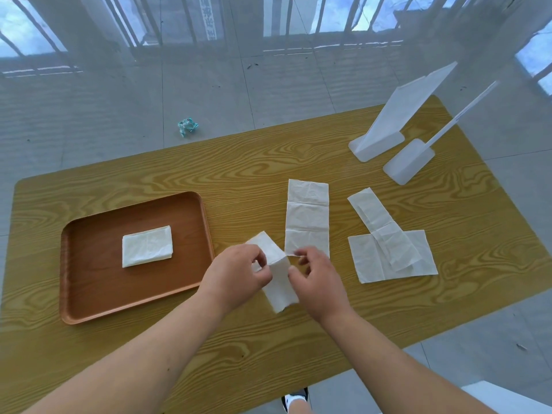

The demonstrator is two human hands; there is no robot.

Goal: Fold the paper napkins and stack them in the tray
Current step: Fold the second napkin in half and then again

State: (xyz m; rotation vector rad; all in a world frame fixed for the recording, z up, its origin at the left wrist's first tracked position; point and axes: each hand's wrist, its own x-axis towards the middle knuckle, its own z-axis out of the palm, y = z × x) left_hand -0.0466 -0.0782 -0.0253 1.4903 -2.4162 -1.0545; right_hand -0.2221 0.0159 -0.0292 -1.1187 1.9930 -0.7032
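A brown tray (89,294) lies on the left of the wooden table, with a folded white napkin (147,245) in its middle. Just right of the tray, both hands hold a partly folded napkin (279,289) above the table. My left hand (239,273) grips its left side, and my right hand (316,279) pinches its upper right edge. Behind the hands lies a long unfolded napkin strip (307,216). Further right, another long napkin (379,225) lies diagonally across a flat square napkin (364,261).
Two white plastic stands (385,135) (409,162) sit at the table's far right corner. The wooden table (254,168) ends close behind them. A crumpled teal wrapper (187,127) lies on the tiled floor beyond the table. A shoe (294,398) shows below the near edge.
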